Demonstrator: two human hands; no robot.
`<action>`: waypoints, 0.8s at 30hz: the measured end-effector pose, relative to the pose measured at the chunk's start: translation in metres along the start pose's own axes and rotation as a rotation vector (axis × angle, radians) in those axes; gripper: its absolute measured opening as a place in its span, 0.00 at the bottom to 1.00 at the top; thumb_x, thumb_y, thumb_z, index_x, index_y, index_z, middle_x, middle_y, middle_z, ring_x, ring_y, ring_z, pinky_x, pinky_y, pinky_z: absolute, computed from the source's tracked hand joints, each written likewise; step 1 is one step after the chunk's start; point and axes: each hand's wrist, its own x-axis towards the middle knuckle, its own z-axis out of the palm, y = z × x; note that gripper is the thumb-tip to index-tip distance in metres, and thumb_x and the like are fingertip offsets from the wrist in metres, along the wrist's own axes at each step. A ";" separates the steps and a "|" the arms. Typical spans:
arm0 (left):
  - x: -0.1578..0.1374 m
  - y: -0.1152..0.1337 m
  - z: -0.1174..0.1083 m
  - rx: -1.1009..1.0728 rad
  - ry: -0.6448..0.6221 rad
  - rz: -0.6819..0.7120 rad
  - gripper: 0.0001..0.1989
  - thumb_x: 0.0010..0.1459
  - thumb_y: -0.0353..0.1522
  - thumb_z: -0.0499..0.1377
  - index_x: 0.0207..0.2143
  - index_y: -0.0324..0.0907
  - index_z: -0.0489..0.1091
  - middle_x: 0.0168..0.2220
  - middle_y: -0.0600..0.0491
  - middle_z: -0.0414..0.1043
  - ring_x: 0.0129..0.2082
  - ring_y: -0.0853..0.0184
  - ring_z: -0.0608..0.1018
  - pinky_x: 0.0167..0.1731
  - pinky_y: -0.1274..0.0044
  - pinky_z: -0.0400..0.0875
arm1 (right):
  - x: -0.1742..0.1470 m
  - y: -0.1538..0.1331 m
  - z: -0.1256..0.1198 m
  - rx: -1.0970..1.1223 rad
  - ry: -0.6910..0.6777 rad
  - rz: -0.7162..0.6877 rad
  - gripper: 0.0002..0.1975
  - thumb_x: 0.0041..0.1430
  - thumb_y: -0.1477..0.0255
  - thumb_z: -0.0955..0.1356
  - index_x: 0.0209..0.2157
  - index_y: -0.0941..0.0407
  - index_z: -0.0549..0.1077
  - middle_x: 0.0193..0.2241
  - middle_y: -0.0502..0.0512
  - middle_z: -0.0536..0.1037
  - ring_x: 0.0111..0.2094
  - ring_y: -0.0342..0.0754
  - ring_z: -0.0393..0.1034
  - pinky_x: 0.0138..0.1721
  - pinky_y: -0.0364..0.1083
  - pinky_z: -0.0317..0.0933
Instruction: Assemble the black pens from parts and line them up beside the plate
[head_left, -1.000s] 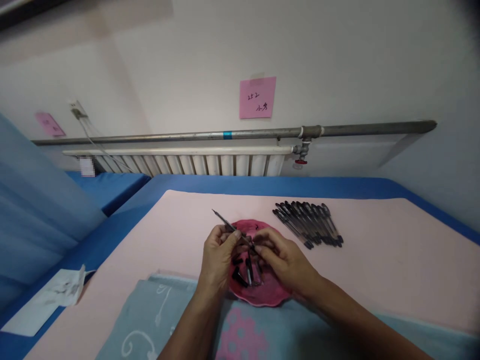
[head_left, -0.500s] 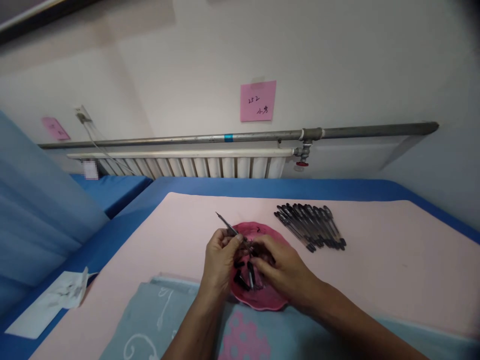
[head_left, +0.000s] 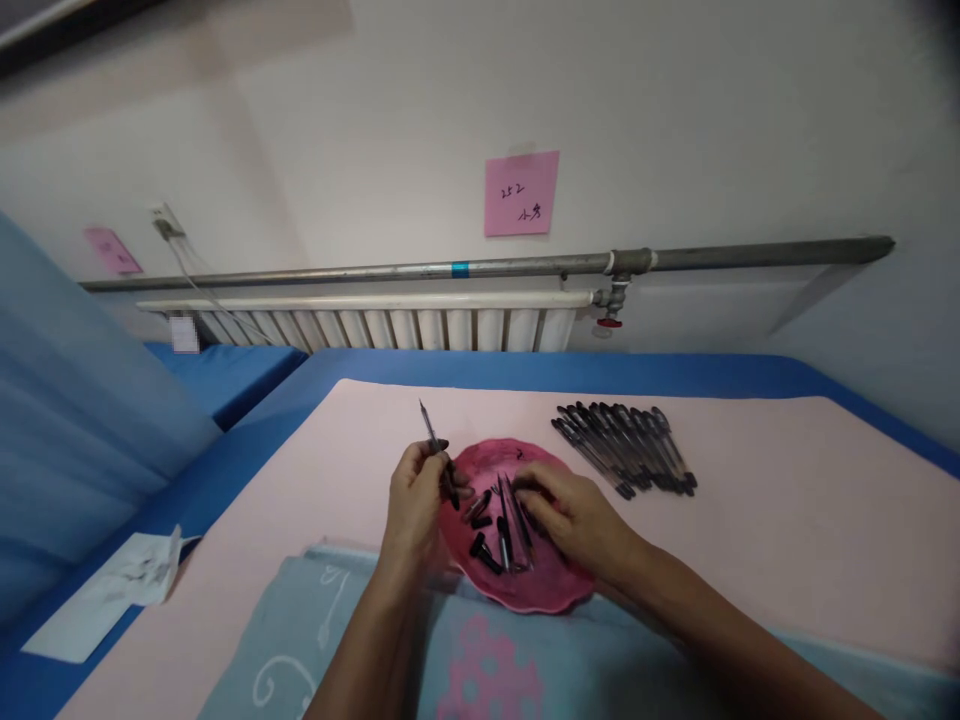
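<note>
Handwriting is showing on the pink note (head_left: 522, 193) taped to the wall — dark marks that look like "252" above two characters too small to read; a second pink slip (head_left: 112, 250) farther left is showing no legible writing. Below them a grey pipe (head_left: 480, 267) with a blue band is running over a white radiator (head_left: 375, 322). Left hand (head_left: 415, 500) is pinching a thin dark pen refill (head_left: 435, 445) between thumb and fingers, its point tilting up and away over the pink cloth (head_left: 787, 520), just beside the left rim of the red dish (head_left: 551, 590). Right hand (head_left: 574, 515) is lying over the dish with fingers curled down onto the loose pen parts (head_left: 495, 525) — short black caps and slim barrels scattered inside; whether it is gripping any of them cannot be told. Farther right, well apart from the dish, a row of finished black pens (head_left: 626, 448) is lying side by side on the cloth. A grey patterned towel (head_left: 315, 640) is lying under the near edge of the dish, and a crumpled white paper (head_left: 112, 590) is sitting on the blue cover (head_left: 247, 440) at far left.
</note>
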 end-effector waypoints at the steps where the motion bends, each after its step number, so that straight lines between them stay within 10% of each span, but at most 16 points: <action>1: 0.001 0.000 -0.001 0.015 0.006 0.005 0.07 0.48 0.31 0.55 0.32 0.39 0.65 0.18 0.59 0.65 0.15 0.75 0.66 0.18 0.81 0.61 | 0.000 0.001 0.003 -0.032 -0.035 -0.035 0.08 0.56 0.77 0.60 0.31 0.54 0.70 0.30 0.52 0.75 0.32 0.46 0.68 0.34 0.45 0.61; 11: 0.000 -0.009 0.002 0.092 -0.035 -0.021 0.13 0.52 0.42 0.54 0.30 0.40 0.66 0.18 0.61 0.59 0.14 0.78 0.57 0.14 0.83 0.48 | 0.006 -0.004 0.039 -0.445 -0.331 -0.250 0.08 0.53 0.79 0.63 0.32 0.59 0.72 0.32 0.59 0.77 0.34 0.51 0.68 0.37 0.48 0.56; 20: -0.003 -0.009 0.003 0.154 -0.110 -0.029 0.16 0.52 0.44 0.55 0.26 0.40 0.65 0.16 0.63 0.54 0.15 0.77 0.57 0.15 0.83 0.49 | 0.006 0.004 0.044 -0.301 -0.186 -0.218 0.10 0.48 0.83 0.63 0.30 0.56 0.73 0.29 0.58 0.77 0.32 0.52 0.69 0.35 0.49 0.59; 24: -0.005 -0.006 0.005 0.221 -0.129 -0.031 0.15 0.52 0.43 0.55 0.23 0.41 0.63 0.17 0.61 0.58 0.15 0.77 0.58 0.15 0.83 0.50 | 0.015 0.000 0.018 0.127 0.130 -0.006 0.12 0.55 0.77 0.61 0.40 0.53 0.71 0.39 0.55 0.76 0.40 0.49 0.69 0.43 0.49 0.60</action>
